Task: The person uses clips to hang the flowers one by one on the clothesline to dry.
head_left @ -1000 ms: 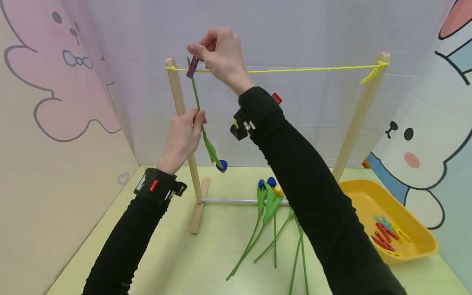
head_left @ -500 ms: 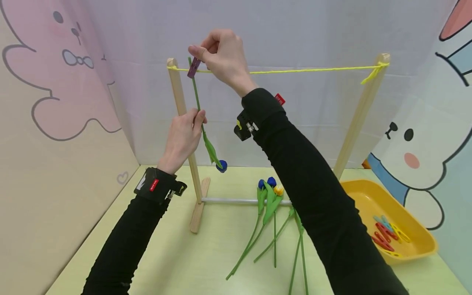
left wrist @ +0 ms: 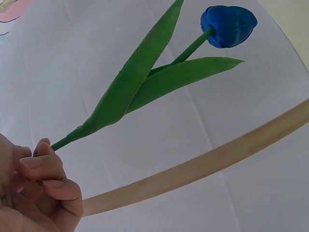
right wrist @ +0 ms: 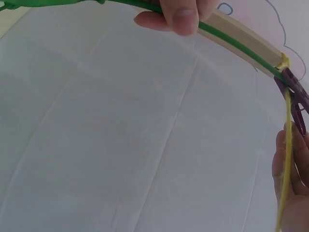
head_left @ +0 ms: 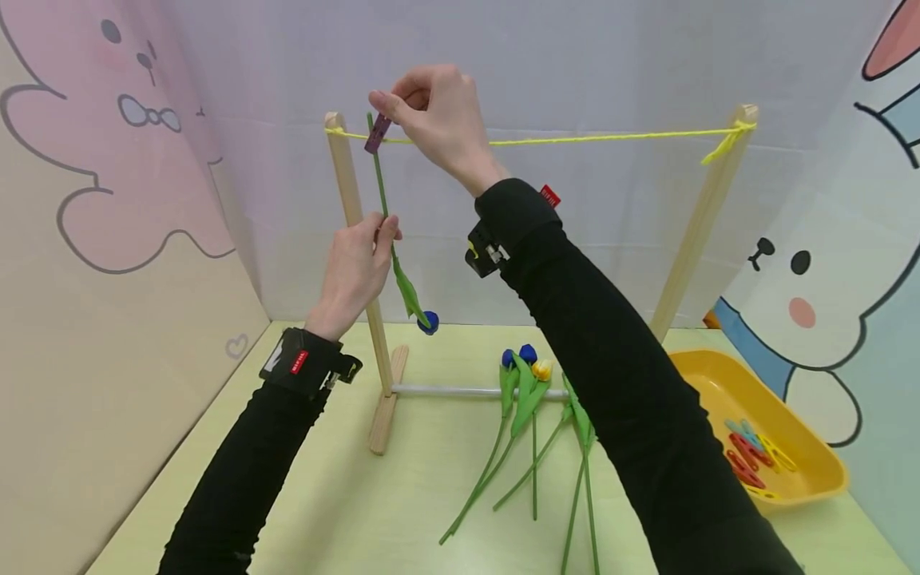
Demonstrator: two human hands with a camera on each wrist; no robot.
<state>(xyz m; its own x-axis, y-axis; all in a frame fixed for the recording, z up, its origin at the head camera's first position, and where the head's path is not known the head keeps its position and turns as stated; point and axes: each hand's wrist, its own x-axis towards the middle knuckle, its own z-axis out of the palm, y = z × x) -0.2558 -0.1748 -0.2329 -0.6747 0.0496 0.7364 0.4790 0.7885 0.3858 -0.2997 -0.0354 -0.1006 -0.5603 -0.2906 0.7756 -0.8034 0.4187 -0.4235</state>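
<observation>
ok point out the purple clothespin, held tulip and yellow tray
Purple clothespin [head_left: 378, 134]: head view, its middle
Held tulip [left wrist: 124, 88]: left wrist view, larger leaf
Yellow tray [head_left: 740, 391]: head view, bare inside

Head — forward-down, farther | wrists — close-up, sharing the green stem [left wrist: 192, 47]

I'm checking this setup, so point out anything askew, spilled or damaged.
Nothing looks spilled or damaged. Only the blue tulip in the left hand might seem odd: its bloom points down, below the yellow string, whereas flowers usually grow upright.
</observation>
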